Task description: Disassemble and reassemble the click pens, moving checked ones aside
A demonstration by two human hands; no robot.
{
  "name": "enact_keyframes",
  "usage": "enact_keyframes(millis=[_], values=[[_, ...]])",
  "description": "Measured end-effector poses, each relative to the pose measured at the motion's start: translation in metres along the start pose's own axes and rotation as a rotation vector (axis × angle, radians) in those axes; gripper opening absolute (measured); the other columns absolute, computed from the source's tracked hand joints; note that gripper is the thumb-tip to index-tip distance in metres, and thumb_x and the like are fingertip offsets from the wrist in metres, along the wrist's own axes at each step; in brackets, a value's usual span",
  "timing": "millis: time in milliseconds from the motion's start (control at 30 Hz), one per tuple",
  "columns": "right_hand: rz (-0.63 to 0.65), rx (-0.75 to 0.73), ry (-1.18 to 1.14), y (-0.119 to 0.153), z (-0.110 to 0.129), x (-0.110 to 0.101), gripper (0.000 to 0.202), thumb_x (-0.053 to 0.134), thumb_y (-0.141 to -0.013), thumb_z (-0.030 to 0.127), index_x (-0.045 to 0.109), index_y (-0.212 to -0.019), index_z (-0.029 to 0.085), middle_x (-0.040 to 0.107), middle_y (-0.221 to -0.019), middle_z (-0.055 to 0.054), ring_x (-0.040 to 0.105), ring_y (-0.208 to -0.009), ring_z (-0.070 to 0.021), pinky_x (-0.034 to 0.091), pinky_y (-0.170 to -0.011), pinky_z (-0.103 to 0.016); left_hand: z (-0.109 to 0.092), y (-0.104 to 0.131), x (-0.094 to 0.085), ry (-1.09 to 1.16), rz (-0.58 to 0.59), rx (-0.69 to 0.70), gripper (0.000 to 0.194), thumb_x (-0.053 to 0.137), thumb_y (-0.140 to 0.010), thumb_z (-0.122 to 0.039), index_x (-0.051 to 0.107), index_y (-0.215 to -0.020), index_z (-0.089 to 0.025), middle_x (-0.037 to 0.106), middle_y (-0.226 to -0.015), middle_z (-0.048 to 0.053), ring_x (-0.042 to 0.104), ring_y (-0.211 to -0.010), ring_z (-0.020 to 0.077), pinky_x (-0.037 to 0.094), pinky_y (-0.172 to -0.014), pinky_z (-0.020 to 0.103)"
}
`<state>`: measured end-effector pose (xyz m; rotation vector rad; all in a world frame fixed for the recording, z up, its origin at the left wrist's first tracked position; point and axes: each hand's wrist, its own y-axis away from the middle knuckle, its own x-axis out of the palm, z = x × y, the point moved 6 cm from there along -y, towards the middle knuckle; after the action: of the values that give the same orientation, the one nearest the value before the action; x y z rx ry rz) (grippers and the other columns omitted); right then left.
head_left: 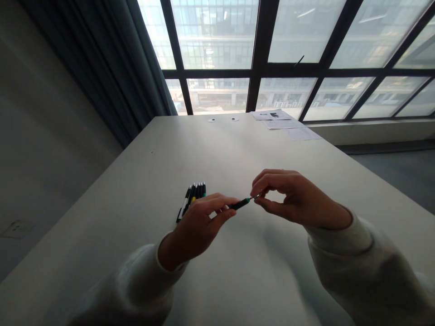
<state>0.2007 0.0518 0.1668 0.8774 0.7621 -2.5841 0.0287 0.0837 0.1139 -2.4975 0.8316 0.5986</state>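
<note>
A black pen [242, 204] with a green ring near one end is held over the table in front of me. My left hand [207, 219] pinches its dark barrel between thumb and fingers. From the green end a thin, shiny metal part [256, 196] sticks out, and the thumb and fingertips of my right hand [288, 194] close on it. Whether this part is a refill, a spring or a tip I cannot tell. Beyond my left wrist several pens [194, 194] lie side by side on the table, mostly black, partly hidden by that hand.
The white table [210, 154] reaches to the windows. Printed papers [282, 122] lie at its far right corner, and two round cable holes [212, 120] sit near the far edge. A dark curtain [112, 59] hangs at the left.
</note>
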Motion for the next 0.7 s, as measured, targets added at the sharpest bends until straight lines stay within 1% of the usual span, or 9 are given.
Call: enact_keyframes(millis=[167,500,700], values=[[-0.002,0.020,0.049,0.0020,-0.0022,-0.0014,0.013,0.066,-0.084,0.013,0.070,-0.096,0.018,0.069,-0.096,-0.006,0.065,-0.079,-0.0148,0.055,-0.071,-0.027,0.0019,0.0005,-0.0007,-0.024,-0.026,0.015,0.024,0.064,-0.089,-0.016,0.072,-0.110,-0.021,0.069,-0.088,0.001,0.061,-0.076,0.0111,0.047,-0.074,0.022],[0.045,-0.017,0.039,0.0002,-0.0021,0.0036,0.014,0.066,-0.085,0.011,0.071,-0.097,0.017,0.068,-0.094,-0.006,0.065,-0.076,-0.0129,0.055,-0.071,-0.025,-0.0008,0.0004,0.0000,-0.030,-0.020,0.041,0.026,0.064,-0.088,-0.015,0.071,-0.113,-0.021,0.069,-0.089,0.001,0.061,-0.077,0.0109,0.047,-0.074,0.022],[0.047,-0.012,0.040,-0.0003,-0.0020,0.0035,0.014,0.066,-0.085,0.011,0.071,-0.097,0.017,0.069,-0.093,-0.005,0.065,-0.075,-0.0129,0.055,-0.070,-0.025,-0.0019,0.0004,0.0000,-0.029,-0.020,0.049,0.026,0.064,-0.088,-0.014,0.071,-0.112,-0.022,0.070,-0.090,0.001,0.061,-0.076,0.0109,0.048,-0.073,0.022]])
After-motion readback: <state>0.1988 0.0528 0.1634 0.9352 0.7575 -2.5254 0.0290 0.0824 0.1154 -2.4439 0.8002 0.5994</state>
